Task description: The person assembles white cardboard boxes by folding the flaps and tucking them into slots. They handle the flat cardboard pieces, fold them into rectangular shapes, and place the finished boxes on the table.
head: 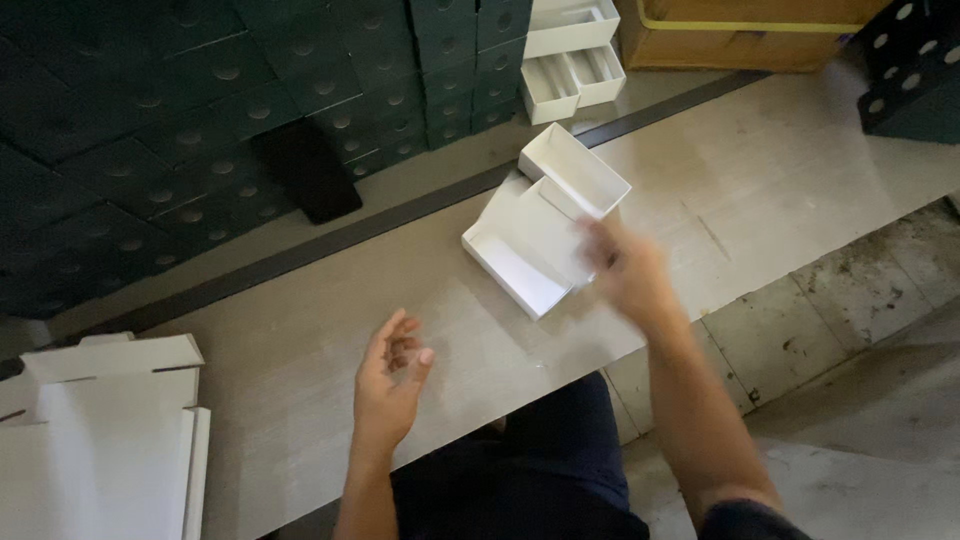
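1. The work in hand centres on a white cardboard tray [528, 250] lying on the pale table [300, 370]. It looks partly assembled: its base is flat and its near walls stand, while a smaller white open box [573, 168] sits against its far corner, touching or overlapping it; I cannot tell whether the two are joined.

2. Judging by what lies about, a good deal is done and more remains. Beyond the white cardboard tray, finished white divided trays [572, 60] are stacked, and dark green boxes [200, 110] with round cut-outs fill the space to its far left. Well to its near left lies a pile of flat white blanks [100, 440], apparently not yet folded.

3. The right hand [622, 268] is at the tray's right edge, blurred; it seems to touch the wall there, but I cannot tell whether it grips or only brushes it.

4. The left hand [392, 375] hovers near the tray's near-left side, apart from it, palm up, fingers loosely curled, holding nothing.

5. The tray's long axis runs diagonally, from its near-left corner towards the far right, where the small box sits. Its open face points up.

6. A dark flat phone-like slab [307, 170] lies far left of the tray.
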